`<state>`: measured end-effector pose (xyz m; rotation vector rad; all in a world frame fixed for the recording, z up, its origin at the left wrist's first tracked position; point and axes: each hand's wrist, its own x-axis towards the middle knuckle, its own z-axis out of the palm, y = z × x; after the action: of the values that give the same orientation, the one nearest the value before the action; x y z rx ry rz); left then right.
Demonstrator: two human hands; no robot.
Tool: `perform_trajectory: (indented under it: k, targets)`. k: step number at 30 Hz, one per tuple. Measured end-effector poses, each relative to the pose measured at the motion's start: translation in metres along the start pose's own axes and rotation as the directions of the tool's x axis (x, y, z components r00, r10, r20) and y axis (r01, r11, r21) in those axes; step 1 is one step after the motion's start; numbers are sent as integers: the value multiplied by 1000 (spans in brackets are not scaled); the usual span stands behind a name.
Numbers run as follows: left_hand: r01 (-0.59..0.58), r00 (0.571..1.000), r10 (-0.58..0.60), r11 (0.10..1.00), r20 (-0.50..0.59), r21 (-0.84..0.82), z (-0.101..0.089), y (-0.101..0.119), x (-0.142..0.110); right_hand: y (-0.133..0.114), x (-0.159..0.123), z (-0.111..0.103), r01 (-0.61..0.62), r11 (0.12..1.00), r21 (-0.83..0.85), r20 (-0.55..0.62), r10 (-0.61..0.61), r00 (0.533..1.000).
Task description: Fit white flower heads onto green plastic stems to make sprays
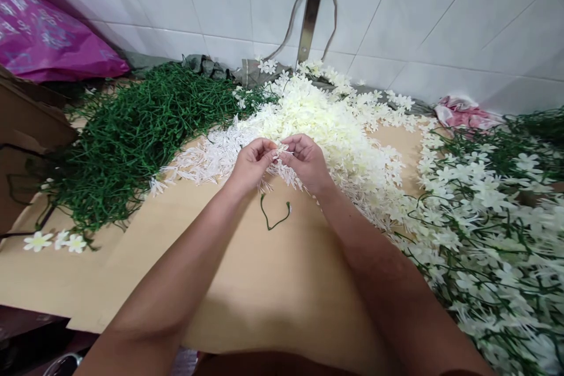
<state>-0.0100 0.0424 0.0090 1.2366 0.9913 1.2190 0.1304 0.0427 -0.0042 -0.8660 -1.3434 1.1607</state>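
Note:
My left hand (255,160) and my right hand (306,161) meet in the middle, thumbs and forefingers pinched on a small white artificial flower (282,151) between them. Its details are too small to make out. Just beyond my fingers lies a heap of cream-white artificial flowers (312,106). Thin white stamen strands (202,158) spread along its left side. A single bent green plastic stem (275,227) rests on the cardboard (247,282) below my hands.
A large pile of green stems (150,123) sits at the left. White flowers on green stems (489,247) crowd the right side. Behind are a tiled wall (396,12), a metal bracket (312,12) and a pink bag (57,41). Several loose flowers (37,241) lie at the left.

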Motion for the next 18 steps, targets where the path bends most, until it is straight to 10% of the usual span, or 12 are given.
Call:
perform_trajectory:
  k: [6,18]
  targets:
    - [13,999,-14,999,29,52,-3,4,-2,-5,-4,1,177,929,-326,14,-182,983]
    - [149,988,-149,989,38,4,-3,12,-2,-1,-2,3,16,986,-165,38,-10,999]
